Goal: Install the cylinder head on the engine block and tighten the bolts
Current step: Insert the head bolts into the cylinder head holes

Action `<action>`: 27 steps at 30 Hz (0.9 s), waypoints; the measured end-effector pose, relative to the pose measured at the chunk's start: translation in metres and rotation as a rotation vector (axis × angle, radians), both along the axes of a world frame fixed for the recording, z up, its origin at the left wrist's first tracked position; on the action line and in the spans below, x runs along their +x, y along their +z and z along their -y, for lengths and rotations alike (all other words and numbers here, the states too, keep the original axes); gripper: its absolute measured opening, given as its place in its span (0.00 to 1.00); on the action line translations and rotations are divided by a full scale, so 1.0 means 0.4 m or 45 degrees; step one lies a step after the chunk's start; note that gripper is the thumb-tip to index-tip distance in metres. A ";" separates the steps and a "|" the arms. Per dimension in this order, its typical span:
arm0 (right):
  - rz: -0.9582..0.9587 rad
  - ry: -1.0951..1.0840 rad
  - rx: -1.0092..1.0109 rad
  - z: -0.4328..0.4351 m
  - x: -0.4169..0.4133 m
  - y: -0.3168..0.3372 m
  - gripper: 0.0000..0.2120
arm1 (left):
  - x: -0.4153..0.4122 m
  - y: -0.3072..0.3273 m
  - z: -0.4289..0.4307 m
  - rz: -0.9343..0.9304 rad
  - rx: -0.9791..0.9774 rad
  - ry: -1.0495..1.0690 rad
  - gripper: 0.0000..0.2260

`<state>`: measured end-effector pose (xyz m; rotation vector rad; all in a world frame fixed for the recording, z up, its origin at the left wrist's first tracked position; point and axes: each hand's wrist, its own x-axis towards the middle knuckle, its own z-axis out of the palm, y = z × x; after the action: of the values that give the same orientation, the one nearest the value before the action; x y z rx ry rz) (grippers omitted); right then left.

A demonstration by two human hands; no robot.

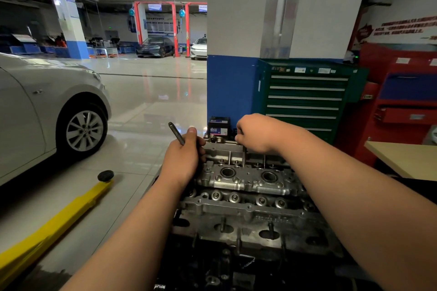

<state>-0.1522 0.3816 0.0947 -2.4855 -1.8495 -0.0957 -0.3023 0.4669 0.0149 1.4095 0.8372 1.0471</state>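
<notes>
1. The cylinder head (248, 178) sits on top of the engine block (220, 267), directly in front of the person. The block is dark, and the joint between the two is not readable.
2. Judged step: head bolts are being dropped into their holes and started by hand, before any wrench.
3. The left grip (183, 158) is clenched round a head bolt (176, 134). The threaded shank sticks up and away past the thumb. The bolt's head is hidden in the palm.
4. The right grip (256, 133) is at the far end of the cylinder head, with the fingers curled down onto the casting. Cannot tell whether they pinch a bolt or only touch metal.
5. To do it well: enter each bolt straight and turn it with the fingers until the thread runs freely. If it binds, back it out.
6. Seat every bolt by hand first. Then tighten from the centre outward, evenly and in stages.
7. Likely risk: a cross-threaded bolt, or the head pulled down unevenly.
</notes>
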 end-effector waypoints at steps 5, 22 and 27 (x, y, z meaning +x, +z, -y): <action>0.012 -0.009 -0.070 0.008 0.016 0.014 0.14 | -0.003 0.002 0.003 -0.004 0.000 -0.005 0.22; -0.092 0.053 0.090 0.035 0.042 -0.011 0.13 | -0.003 0.009 0.008 -0.028 0.045 -0.001 0.22; 0.055 0.016 -0.012 0.019 0.026 -0.016 0.13 | -0.006 0.013 0.015 -0.036 0.045 0.010 0.22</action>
<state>-0.1420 0.3741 0.0882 -2.4969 -1.8861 -0.1418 -0.3046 0.4611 0.0200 1.4544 0.8490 1.0552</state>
